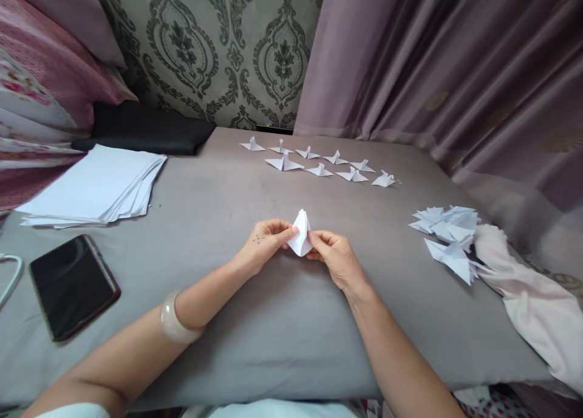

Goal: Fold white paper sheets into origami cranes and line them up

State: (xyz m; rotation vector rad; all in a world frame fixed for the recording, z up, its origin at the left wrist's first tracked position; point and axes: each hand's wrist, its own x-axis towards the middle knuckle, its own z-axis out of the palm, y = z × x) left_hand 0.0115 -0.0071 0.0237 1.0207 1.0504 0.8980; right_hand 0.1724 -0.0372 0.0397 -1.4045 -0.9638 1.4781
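Note:
A small folded white paper piece (300,236), diamond-shaped with a pointed top, is held upright over the middle of the table. My left hand (268,239) pinches its left edge between thumb and fingers. On the opposite edge, my right hand (334,254) grips it the same way. Beyond my hands, several finished paper cranes (285,161) stand in two rows with wings spread. Off to the right lies a heap of folded white paper pieces (450,223), with more overlapping at its near side.
A stack of white paper sheets (100,184) lies at the left, in front of a folded black cloth (150,129). Nearer me is a dark tablet (75,287) beside a white cable (13,278). Pale crumpled fabric (528,290) covers the right edge. Curtains (392,53) hang behind.

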